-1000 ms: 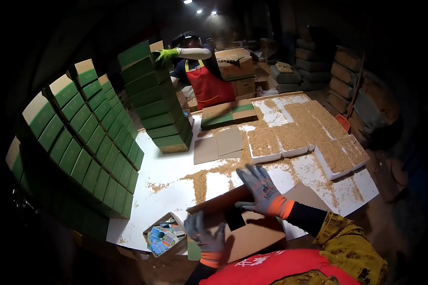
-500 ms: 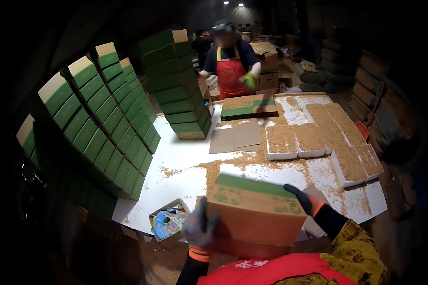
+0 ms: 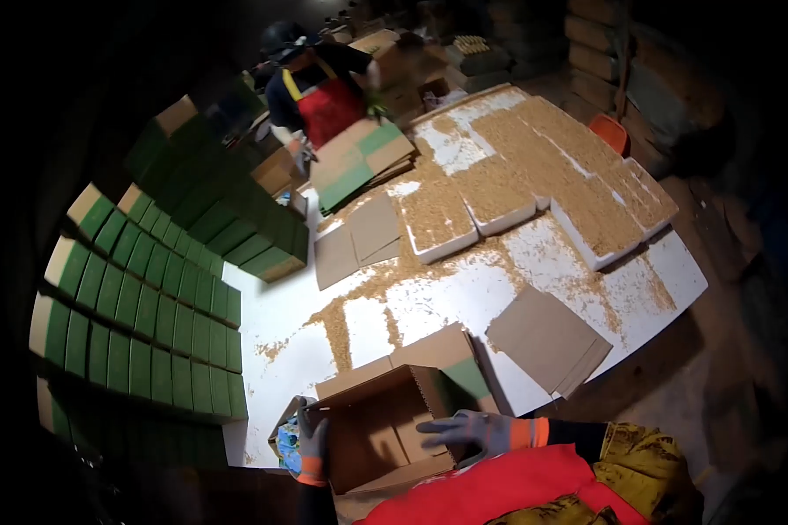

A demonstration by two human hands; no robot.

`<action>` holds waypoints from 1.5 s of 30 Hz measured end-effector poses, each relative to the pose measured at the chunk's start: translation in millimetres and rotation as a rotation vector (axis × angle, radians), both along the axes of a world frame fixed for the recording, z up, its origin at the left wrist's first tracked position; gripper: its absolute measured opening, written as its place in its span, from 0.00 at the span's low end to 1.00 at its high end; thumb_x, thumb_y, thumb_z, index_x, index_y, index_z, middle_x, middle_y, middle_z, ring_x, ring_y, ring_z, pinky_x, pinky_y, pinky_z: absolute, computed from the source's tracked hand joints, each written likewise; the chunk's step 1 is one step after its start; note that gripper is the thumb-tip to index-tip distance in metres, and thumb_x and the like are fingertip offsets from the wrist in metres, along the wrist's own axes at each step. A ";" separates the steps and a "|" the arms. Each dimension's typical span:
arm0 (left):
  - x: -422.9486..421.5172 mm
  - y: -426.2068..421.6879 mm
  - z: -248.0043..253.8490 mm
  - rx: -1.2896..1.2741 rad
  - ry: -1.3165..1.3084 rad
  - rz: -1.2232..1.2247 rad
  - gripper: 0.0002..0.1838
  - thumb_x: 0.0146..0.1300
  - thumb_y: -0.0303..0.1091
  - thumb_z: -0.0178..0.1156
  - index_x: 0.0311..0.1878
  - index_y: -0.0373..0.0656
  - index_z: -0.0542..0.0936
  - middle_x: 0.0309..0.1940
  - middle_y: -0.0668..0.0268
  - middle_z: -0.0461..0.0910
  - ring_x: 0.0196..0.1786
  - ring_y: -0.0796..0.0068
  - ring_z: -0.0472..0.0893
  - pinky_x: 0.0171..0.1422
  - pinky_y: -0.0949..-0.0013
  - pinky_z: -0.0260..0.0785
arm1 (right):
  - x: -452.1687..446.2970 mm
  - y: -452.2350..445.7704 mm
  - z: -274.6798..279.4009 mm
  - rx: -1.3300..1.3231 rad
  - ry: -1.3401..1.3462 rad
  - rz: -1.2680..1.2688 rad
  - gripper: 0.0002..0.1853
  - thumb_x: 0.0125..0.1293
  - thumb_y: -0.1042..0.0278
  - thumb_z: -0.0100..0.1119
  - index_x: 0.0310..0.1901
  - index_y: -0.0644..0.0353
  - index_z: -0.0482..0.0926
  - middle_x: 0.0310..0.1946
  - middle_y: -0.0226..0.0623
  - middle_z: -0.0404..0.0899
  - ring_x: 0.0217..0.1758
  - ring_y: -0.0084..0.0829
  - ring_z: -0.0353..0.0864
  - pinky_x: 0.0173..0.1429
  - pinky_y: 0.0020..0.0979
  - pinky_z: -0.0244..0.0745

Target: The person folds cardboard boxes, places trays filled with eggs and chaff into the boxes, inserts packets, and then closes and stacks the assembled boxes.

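An open-topped cardboard box (image 3: 381, 424) stands right in front of me, its bare brown inside facing up towards me. At its left wall is my left hand (image 3: 312, 442), in a grey glove with an orange cuff, closed on the edge. My right hand (image 3: 477, 430), gloved alike, lies over the right wall with its fingers stretched out across the opening. Beyond the box, a flat brown and green cardboard piece (image 3: 438, 350) lies on the white table (image 3: 394, 302). A container of blue printed packets (image 3: 289, 444) is partly hidden behind my left hand.
Green boxes (image 3: 149, 324) are stacked high on the left. White trays filled with sawdust-like material (image 3: 517, 175) stand at the far right. Flat cardboard sheets (image 3: 547, 341) lie on the table. Across it, a person in a red apron (image 3: 331, 109) handles flattened boxes (image 3: 359, 166).
The box has turned from its printed side to its open inside and come lower. My right hand has moved from its far corner to the right wall. The co-worker has lifted flattened boxes.
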State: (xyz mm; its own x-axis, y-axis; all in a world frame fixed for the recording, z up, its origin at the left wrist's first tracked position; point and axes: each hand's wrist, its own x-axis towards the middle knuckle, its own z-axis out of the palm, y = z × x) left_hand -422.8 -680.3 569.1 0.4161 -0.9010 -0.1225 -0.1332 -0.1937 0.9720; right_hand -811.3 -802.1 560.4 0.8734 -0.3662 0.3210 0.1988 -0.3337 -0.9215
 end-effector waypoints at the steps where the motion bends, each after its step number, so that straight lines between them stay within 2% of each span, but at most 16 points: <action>1: 13.1 -9.9 0.2 0.034 -0.185 -0.040 0.25 0.72 0.36 0.45 0.68 0.36 0.62 0.59 0.61 0.70 0.61 0.71 0.68 0.65 0.70 0.61 | -13.5 -5.9 -2.2 0.297 -0.063 -0.063 0.20 0.64 0.67 0.58 0.57 0.56 0.71 0.59 0.38 0.69 0.57 0.34 0.71 0.54 0.35 0.75; 4: 63.8 -7.8 -36.7 0.330 0.013 0.185 0.25 0.70 0.34 0.45 0.68 0.36 0.61 0.61 0.61 0.68 0.62 0.68 0.67 0.67 0.68 0.59 | -89.6 -65.6 -78.2 0.896 -0.398 -0.643 0.36 0.58 0.73 0.66 0.68 0.58 0.61 0.51 0.35 0.75 0.52 0.26 0.75 0.55 0.26 0.73; 7: 78.0 -7.0 -66.2 0.286 -0.052 0.257 0.24 0.70 0.34 0.47 0.67 0.35 0.62 0.60 0.60 0.70 0.60 0.68 0.68 0.65 0.68 0.60 | -210.5 -160.3 -134.5 0.516 -0.189 -1.730 0.33 0.60 0.71 0.66 0.65 0.65 0.63 0.55 0.40 0.74 0.51 0.28 0.75 0.53 0.28 0.72; 10: 73.0 -3.9 -78.8 0.276 -0.095 0.327 0.24 0.69 0.34 0.48 0.66 0.35 0.64 0.59 0.60 0.71 0.59 0.69 0.69 0.64 0.68 0.61 | -292.6 -241.7 -137.1 0.192 -0.104 -1.994 0.44 0.58 0.62 0.69 0.70 0.63 0.53 0.69 0.45 0.57 0.68 0.35 0.62 0.62 0.36 0.67; 15: 80.0 16.0 -81.3 0.274 -0.151 0.340 0.23 0.68 0.34 0.50 0.64 0.35 0.66 0.57 0.60 0.72 0.57 0.69 0.70 0.61 0.68 0.63 | -285.7 -279.9 -168.6 0.139 0.160 -2.238 0.44 0.47 0.50 0.73 0.60 0.68 0.64 0.60 0.52 0.69 0.63 0.41 0.68 0.64 0.36 0.64; 21: 90.0 24.1 -85.5 0.194 -0.184 0.332 0.22 0.66 0.34 0.53 0.62 0.34 0.69 0.55 0.59 0.74 0.54 0.70 0.72 0.58 0.68 0.65 | -306.7 -224.4 -157.1 0.058 0.617 -2.272 0.39 0.55 0.56 0.68 0.66 0.61 0.63 0.54 0.49 0.77 0.56 0.45 0.76 0.59 0.36 0.70; 22: 92.9 24.5 -88.4 0.177 -0.184 0.326 0.22 0.66 0.34 0.53 0.61 0.34 0.69 0.55 0.59 0.75 0.54 0.70 0.73 0.58 0.68 0.65 | -308.5 -200.9 -151.8 0.219 0.334 -2.202 0.41 0.56 0.55 0.67 0.68 0.59 0.60 0.55 0.49 0.76 0.57 0.44 0.76 0.59 0.36 0.70; 24: 97.6 27.9 -97.6 0.145 -0.194 0.312 0.22 0.66 0.34 0.54 0.61 0.34 0.70 0.54 0.59 0.75 0.53 0.70 0.73 0.57 0.68 0.66 | -330.5 -143.2 -175.8 0.151 0.460 -2.206 0.43 0.57 0.55 0.67 0.71 0.56 0.56 0.62 0.50 0.69 0.63 0.43 0.71 0.63 0.34 0.67; 26: 96.7 27.6 -106.7 0.121 -0.209 0.279 0.22 0.65 0.34 0.55 0.60 0.34 0.71 0.53 0.59 0.76 0.52 0.70 0.74 0.56 0.68 0.67 | -342.4 -100.0 -202.4 0.017 0.014 -2.217 0.41 0.59 0.56 0.66 0.70 0.55 0.57 0.67 0.49 0.63 0.67 0.41 0.65 0.67 0.33 0.62; 31: 58.2 -6.7 -63.2 0.139 -0.206 0.119 0.16 0.66 0.33 0.53 0.54 0.35 0.74 0.47 0.60 0.78 0.46 0.70 0.75 0.52 0.69 0.69 | -360.1 27.4 -231.5 0.330 0.354 -1.760 0.36 0.63 0.58 0.61 0.69 0.60 0.59 0.66 0.42 0.64 0.67 0.39 0.65 0.68 0.36 0.62; 33: 46.3 -21.7 -47.2 0.095 -0.311 -0.004 0.16 0.67 0.33 0.53 0.55 0.36 0.74 0.47 0.61 0.78 0.47 0.71 0.76 0.52 0.70 0.70 | -341.5 31.8 -212.9 0.584 -0.019 -1.711 0.35 0.63 0.57 0.60 0.68 0.61 0.59 0.65 0.41 0.66 0.65 0.39 0.67 0.68 0.37 0.63; 37: 3.5 -45.2 -12.1 0.131 0.139 0.032 0.17 0.68 0.32 0.50 0.56 0.35 0.74 0.51 0.60 0.78 0.52 0.67 0.76 0.59 0.68 0.68 | -286.0 14.6 -107.9 0.893 -0.724 -1.569 0.31 0.66 0.55 0.54 0.67 0.61 0.62 0.63 0.39 0.68 0.62 0.40 0.71 0.66 0.39 0.66; 40: 59.8 -42.8 -109.0 -0.039 -0.877 -0.291 0.16 0.67 0.30 0.48 0.55 0.34 0.74 0.53 0.56 0.77 0.54 0.64 0.76 0.62 0.67 0.67 | -273.8 7.0 -75.2 0.910 -0.721 -1.209 0.30 0.68 0.53 0.52 0.66 0.63 0.63 0.62 0.42 0.68 0.62 0.40 0.71 0.65 0.39 0.67; 41: 43.4 -33.1 -73.5 -0.081 -0.810 -0.283 0.17 0.67 0.29 0.47 0.56 0.35 0.74 0.53 0.53 0.76 0.56 0.61 0.75 0.64 0.65 0.65 | -266.6 -4.1 -57.8 0.977 -0.667 -1.065 0.31 0.68 0.53 0.52 0.65 0.65 0.63 0.62 0.43 0.68 0.62 0.40 0.71 0.65 0.40 0.67; 43: 22.2 -38.8 -42.9 -0.126 -0.744 -0.249 0.17 0.68 0.28 0.46 0.58 0.36 0.73 0.56 0.51 0.74 0.61 0.58 0.72 0.66 0.64 0.63 | -231.6 -6.5 -27.9 0.074 -0.122 -1.285 0.27 0.70 0.56 0.49 0.65 0.64 0.63 0.62 0.43 0.68 0.63 0.38 0.70 0.65 0.42 0.67; 45: 21.2 -40.3 -45.9 -0.226 -0.723 -0.228 0.19 0.67 0.27 0.46 0.60 0.35 0.71 0.57 0.50 0.73 0.60 0.56 0.72 0.67 0.61 0.62 | -188.6 -22.6 0.6 -0.045 0.007 -1.094 0.25 0.71 0.60 0.48 0.66 0.63 0.63 0.62 0.44 0.69 0.64 0.37 0.70 0.66 0.41 0.67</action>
